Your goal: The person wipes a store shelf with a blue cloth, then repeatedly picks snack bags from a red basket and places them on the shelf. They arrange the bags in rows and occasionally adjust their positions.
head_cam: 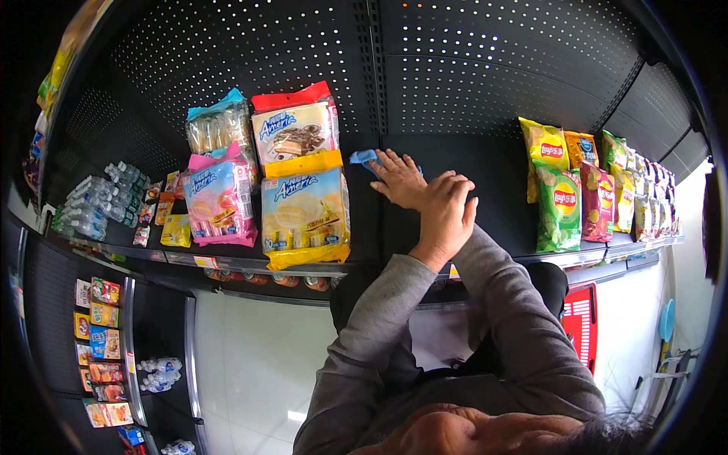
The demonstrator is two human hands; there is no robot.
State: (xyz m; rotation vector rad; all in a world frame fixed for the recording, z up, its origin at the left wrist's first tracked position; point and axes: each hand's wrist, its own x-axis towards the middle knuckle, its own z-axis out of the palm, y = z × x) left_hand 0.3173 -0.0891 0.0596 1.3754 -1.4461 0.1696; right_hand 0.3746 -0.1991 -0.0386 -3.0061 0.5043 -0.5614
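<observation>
My right hand (pixel 400 179) lies palm down, fingers spread, over a blue cloth (pixel 365 157) on the black metal shelf (pixel 409 151). The cloth sticks out past the fingertips, and part of it is hidden under the hand. Crossing above the right wrist is my left hand (pixel 446 219), its fingers bent and thumb apart; whether it grips the wrist or sleeve cannot be told. Close to the left of the cloth stand a yellow bag of cakes (pixel 307 210) and a red-topped bag of cakes (pixel 296 133).
Pink cake bags (pixel 219 196), small snack packs (pixel 176 230) and water bottles (pixel 94 205) stand farther left. Lay's chip bags (pixel 559 207) stand at the right. Perforated back panels (pixel 455 85) rise behind. Below are cans (pixel 284 280), a lower side shelf (pixel 162 318) and a red basket (pixel 581 324).
</observation>
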